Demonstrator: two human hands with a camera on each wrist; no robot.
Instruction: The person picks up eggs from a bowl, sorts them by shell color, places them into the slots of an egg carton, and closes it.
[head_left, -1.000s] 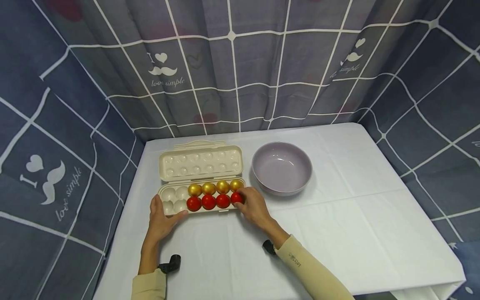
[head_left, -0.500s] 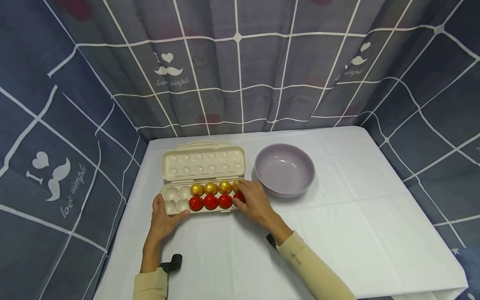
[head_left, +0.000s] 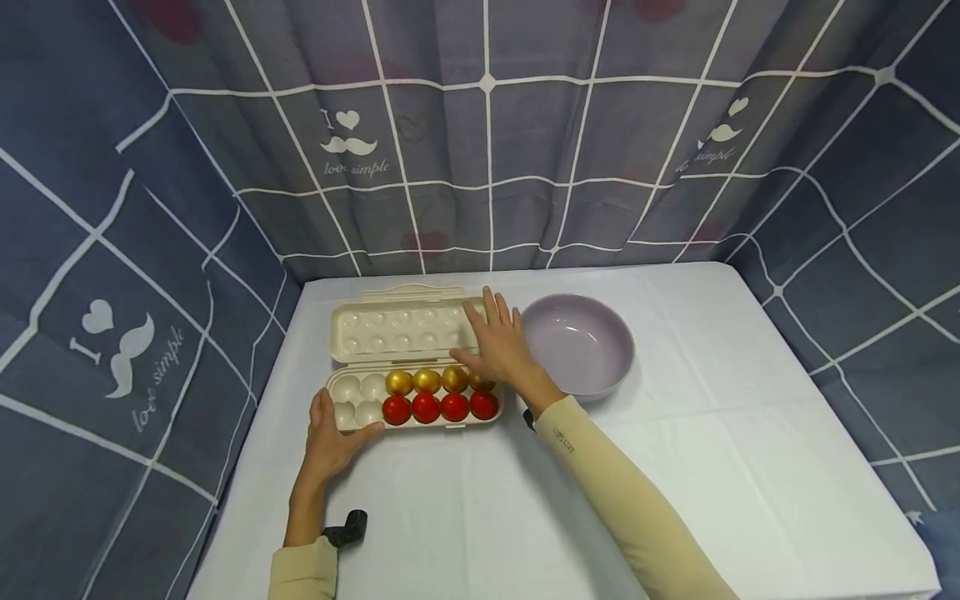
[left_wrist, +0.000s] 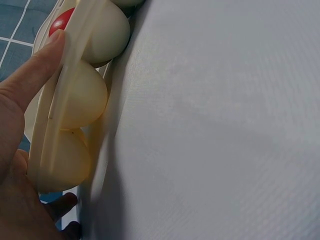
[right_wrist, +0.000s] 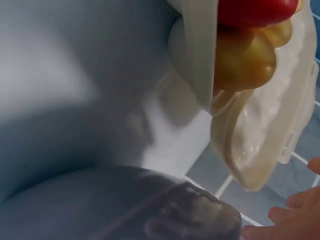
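A cream plastic egg carton (head_left: 450,427) lies with its lid folded back on the white table. Golden eggs (head_left: 427,381) fill part of the back row and red eggs (head_left: 425,408) part of the front row; the cups at the left end hold none. My left hand (head_left: 330,442) grips the carton's front left corner, its thumb on the rim in the left wrist view, where the rounded undersides of the cups (left_wrist: 82,97) show. Above the right end of the lid, my right hand (head_left: 504,346) is spread with fingers extended and holds nothing. It partly covers the rightmost golden egg.
A lilac bowl (head_left: 581,342) stands just right of the carton, close to my right hand; its side (right_wrist: 125,205) shows in the right wrist view. Grey-blue checked curtains (head_left: 450,167) enclose the back and sides of the white table (head_left: 712,417).
My right hand has left the eggs at the carton's right end, moved up toward the lid and spread its fingers. The rightmost red egg is now uncovered. My left hand keeps its place.
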